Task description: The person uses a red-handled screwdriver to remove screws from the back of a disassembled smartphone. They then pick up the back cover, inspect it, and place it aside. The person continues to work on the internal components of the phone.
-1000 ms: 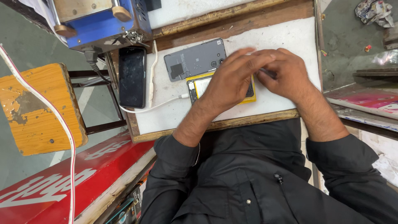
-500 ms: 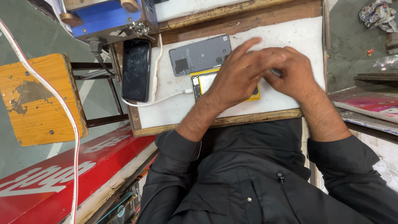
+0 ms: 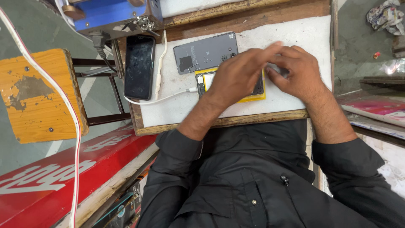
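Head view: I look straight down at a white surface (image 3: 295,38) with a wooden edge, my dark sleeves at the bottom.
Left hand (image 3: 240,76): it lies flat over the opened phone (image 3: 202,82), fingers stretched out and pressed together, pointing toward the right hand.
Right hand (image 3: 297,71): curled, fingertips bent in at the phone's right end; I cannot tell whether it pinches anything, as the spot is blurred and partly hidden.
Opened phone: it rests on a yellow pad (image 3: 253,98) near the front edge of the surface, mostly covered by the left hand; only its left end shows.
Back cover (image 3: 204,52): grey, lying just behind the opened phone, tilted a little.
Black phone (image 3: 139,66): screen up at the surface's left edge.
White cable (image 3: 160,99): it runs from beside the black phone to the opened phone's left end.
Blue machine (image 3: 114,12): at the top left corner.
Yellow stool (image 3: 36,95): to the left, off the surface.
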